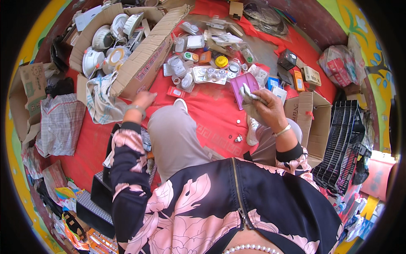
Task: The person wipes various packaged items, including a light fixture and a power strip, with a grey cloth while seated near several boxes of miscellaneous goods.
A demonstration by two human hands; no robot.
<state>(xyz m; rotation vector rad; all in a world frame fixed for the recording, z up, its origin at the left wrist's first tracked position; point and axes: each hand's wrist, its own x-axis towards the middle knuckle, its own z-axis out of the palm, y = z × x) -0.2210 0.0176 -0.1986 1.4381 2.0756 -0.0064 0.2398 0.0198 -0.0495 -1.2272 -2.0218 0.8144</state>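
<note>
Over on the left I see a checked bag (62, 126); on the right, a black slatted crate (339, 146).

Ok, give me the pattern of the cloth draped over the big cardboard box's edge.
The cloth is whitish with stripes, some blue; see the head view.

Rm. bright, I note; light diffuse, shadows soft. Glare worst beyond red sheet's (211, 114) near R corner: sm. patch blown out. Clear packs (215, 75) twd. sheet's far edge glint. L hand (145, 99) sl. soft; zipper (236, 182) fairly sharp. Painted wall (382, 86) bends heavily at rim; corners blk.
</note>
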